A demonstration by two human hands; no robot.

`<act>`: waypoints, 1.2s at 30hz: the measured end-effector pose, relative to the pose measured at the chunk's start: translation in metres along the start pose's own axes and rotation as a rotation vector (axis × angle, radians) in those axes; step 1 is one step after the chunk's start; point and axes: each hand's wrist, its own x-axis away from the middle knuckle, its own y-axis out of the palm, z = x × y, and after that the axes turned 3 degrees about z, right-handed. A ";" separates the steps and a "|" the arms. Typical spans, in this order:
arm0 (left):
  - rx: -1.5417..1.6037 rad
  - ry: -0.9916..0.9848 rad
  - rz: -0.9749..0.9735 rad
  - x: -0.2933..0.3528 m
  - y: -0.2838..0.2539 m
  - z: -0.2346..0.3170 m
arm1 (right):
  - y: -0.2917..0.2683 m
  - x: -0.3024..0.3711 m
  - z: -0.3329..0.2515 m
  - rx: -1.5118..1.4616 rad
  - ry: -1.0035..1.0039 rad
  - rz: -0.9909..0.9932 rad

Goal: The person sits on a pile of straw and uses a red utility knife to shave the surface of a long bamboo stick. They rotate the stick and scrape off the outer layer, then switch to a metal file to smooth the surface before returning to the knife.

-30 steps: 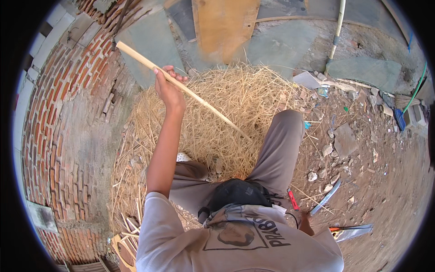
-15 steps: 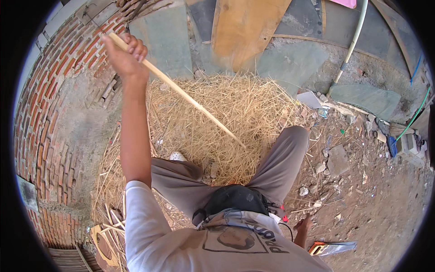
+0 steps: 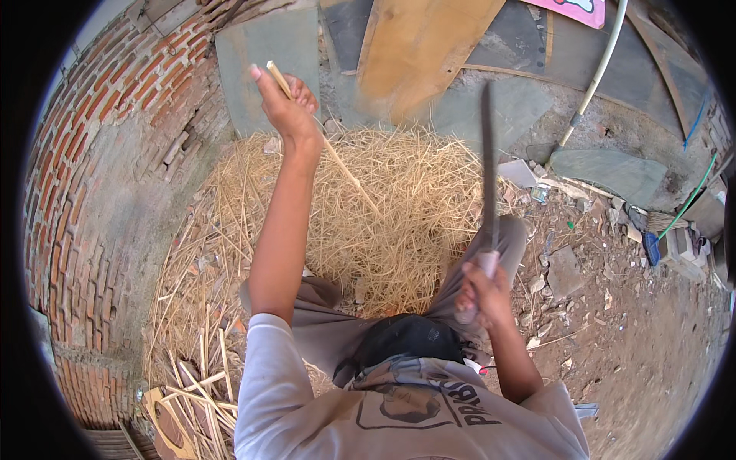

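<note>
My left hand (image 3: 291, 111) is raised in front of me, fingers closed round the upper part of a pale bamboo stick (image 3: 349, 176). From my fist the stick slants down to the right, its lower end over the pile of straw-like shavings (image 3: 399, 207). My right hand (image 3: 484, 295), above my right thigh, grips the light handle of a machete (image 3: 488, 153). The machete's long dark blade points up and away from me, slightly blurred and apart from the stick.
Cut bamboo strips (image 3: 203, 395) lie at lower left by a brick wall (image 3: 80, 253). A saw blade (image 3: 586, 411) shows beside my right sleeve. Stone rubble (image 3: 566, 272) covers the ground at right. Boards (image 3: 422, 57) and a pale pipe (image 3: 594, 77) lean at the back.
My right hand has come up from low on the right and now holds the machete in front of me. My left hand has moved right and slightly down with the stick.
</note>
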 end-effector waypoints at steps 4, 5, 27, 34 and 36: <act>0.014 -0.037 -0.050 -0.016 0.014 0.023 | 0.053 -0.040 0.029 0.175 0.155 -0.227; -0.028 -0.025 -0.070 -0.020 0.016 0.030 | 0.064 -0.046 0.039 0.190 0.175 -0.248; -0.251 0.122 0.271 -0.049 -0.035 -0.010 | 0.110 -0.127 0.173 0.657 0.121 -0.156; -0.152 0.102 0.211 -0.051 -0.052 -0.004 | 0.173 -0.122 0.120 0.566 0.013 -0.249; -0.118 0.072 0.259 -0.051 -0.053 -0.002 | 0.157 -0.136 0.155 0.667 -0.201 -0.219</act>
